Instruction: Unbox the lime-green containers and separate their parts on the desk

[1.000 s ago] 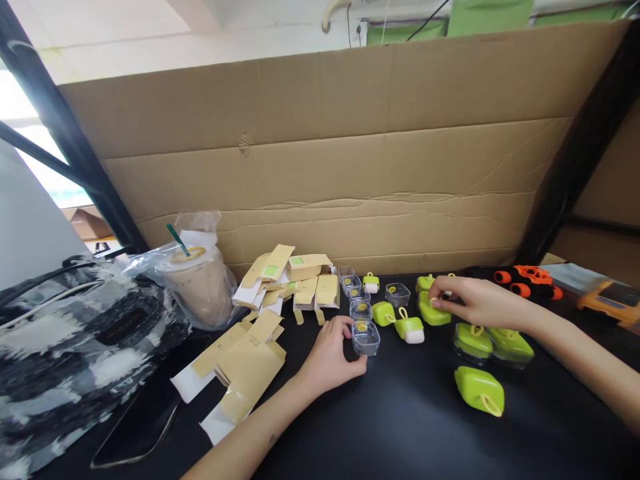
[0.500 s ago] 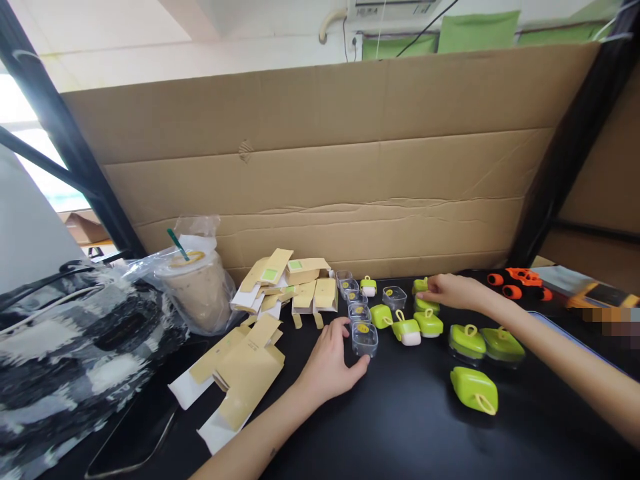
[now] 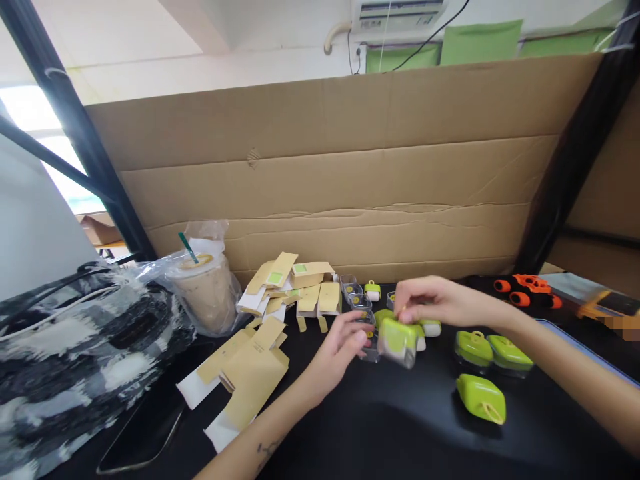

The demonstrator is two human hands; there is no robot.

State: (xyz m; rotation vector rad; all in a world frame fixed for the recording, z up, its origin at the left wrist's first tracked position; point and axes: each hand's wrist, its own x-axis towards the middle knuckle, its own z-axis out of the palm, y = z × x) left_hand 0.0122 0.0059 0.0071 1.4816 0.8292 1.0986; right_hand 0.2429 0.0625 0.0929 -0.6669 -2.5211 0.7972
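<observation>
My right hand [image 3: 437,301] pinches the top of a small green-lidded container [image 3: 399,341], held tilted above the black table and slightly blurred. Its lower part looks clear. Beside it, my left hand [image 3: 334,355] has its fingers apart and bent, close to the front of a row of clear plastic cups [image 3: 371,352]. Whether the fingertips touch a cup I cannot tell. Behind the held container, several green pieces are partly hidden. Two green-lidded containers [image 3: 473,349] with yellow loops stand to the right, and a green lid [image 3: 482,399] lies nearer me.
Flattened and folded kraft boxes [image 3: 260,357] lie to the left. Behind them stands a bagged drink cup [image 3: 200,293], near a black-and-white fuzzy bag [image 3: 100,360] and a dark phone-like slab [image 3: 145,427]. An orange toy car [image 3: 530,287] sits back right. A cardboard wall [image 3: 330,180] closes the rear.
My right hand has come left and toward me from the back green pieces, now carrying a green-lidded container. My left hand has lifted its thumb from the front clear cup.
</observation>
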